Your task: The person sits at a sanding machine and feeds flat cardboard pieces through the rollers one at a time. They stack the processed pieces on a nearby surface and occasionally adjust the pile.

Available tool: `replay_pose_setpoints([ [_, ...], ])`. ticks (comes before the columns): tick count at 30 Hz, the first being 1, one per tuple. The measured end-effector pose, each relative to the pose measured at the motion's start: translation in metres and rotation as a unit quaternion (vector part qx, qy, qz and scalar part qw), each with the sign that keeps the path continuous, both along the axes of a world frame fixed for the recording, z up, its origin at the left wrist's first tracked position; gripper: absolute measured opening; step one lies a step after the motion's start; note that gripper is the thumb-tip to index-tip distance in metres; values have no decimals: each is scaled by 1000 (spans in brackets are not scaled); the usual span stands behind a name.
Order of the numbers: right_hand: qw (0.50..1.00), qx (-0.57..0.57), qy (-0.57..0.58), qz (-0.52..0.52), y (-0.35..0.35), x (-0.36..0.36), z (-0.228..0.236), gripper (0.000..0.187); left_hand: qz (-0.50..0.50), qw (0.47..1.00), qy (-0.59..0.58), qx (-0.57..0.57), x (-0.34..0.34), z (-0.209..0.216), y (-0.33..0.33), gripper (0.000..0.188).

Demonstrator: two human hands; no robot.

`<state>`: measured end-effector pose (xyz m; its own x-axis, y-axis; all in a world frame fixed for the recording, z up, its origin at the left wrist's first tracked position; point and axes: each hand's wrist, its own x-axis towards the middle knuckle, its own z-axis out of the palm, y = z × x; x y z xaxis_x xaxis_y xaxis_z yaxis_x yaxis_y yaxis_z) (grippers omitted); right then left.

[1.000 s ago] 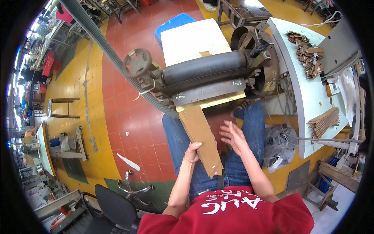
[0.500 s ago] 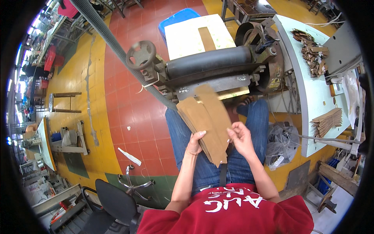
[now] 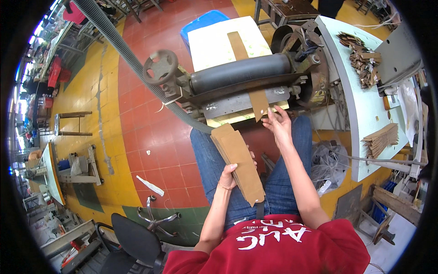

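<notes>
Now that one brown strip (image 3: 258, 101) has left the stack (image 3: 238, 157), it spans the metal plate (image 3: 223, 108) toward the roller (image 3: 242, 74); your right hand (image 3: 279, 125), fingers nearly closed, meets its near end, pinch uncertain; your left hand (image 3: 229, 177) clasps the stack; handwheel (image 3: 162, 68) and grey hose (image 3: 114, 41) crowd the left; another strip (image 3: 237, 44) lies beyond.

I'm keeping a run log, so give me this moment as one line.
left hand: holding brown strip stack; right hand: at near end of single strip; single strip: over metal plate, before roller
</notes>
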<state>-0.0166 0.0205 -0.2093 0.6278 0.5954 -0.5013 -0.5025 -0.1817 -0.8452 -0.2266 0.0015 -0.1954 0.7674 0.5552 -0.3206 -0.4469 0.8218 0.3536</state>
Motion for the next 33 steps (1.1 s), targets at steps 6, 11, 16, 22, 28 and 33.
replay_pose_setpoints([
  [6,970,-22,40,239,-84,-29,26,36,21,998,61,9,4,-10,7,62],
  [11,903,-52,-209,371,-119,-42,52,32,31,994,107,-13,6,-19,5,48],
  [16,964,-45,-122,231,-109,-39,56,23,69,992,107,-25,12,-10,9,58],
  [22,987,-74,-44,138,-85,-1,21,12,60,996,60,39,10,3,13,77],
  [28,989,-98,-39,105,-41,19,-6,30,40,995,83,32,-3,1,-2,78],
  [33,993,-17,-96,-61,1,11,-10,49,35,996,75,24,-4,1,-5,78],
])
